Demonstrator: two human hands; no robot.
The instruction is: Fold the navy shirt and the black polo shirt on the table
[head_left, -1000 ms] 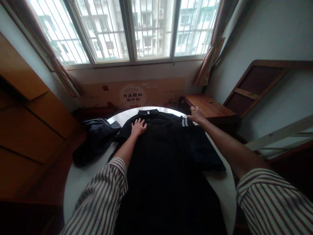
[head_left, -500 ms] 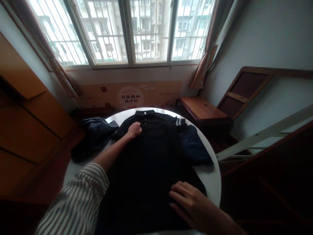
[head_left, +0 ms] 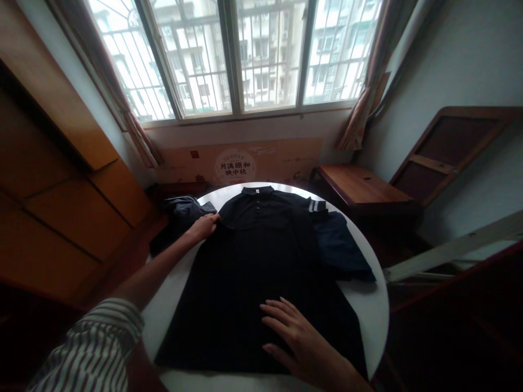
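A black polo shirt (head_left: 245,272) lies spread face up on a round white table (head_left: 378,305), its buttoned collar at the far edge. At the shirt's left sleeve side, my left hand (head_left: 207,225) has its fingers pinched on the sleeve fabric. My right hand (head_left: 292,332) rests over the lower front of the shirt, fingers stretched and a little apart, holding nothing. The shirt's right sleeve, with white stripes, lies close to a folded navy garment (head_left: 347,247).
Dark clothing (head_left: 180,215) is heaped at the table's left edge. Behind stand a wooden bench (head_left: 365,185) and a printed banner (head_left: 269,158) under the barred window. Orange cabinets (head_left: 73,218) line the left side; a pale slanted beam (head_left: 453,250) is at right.
My left hand has moved left from beside the button placket to the sleeve. My right hand has shifted slightly left, its fingers now straighter. The view has turned a little left.
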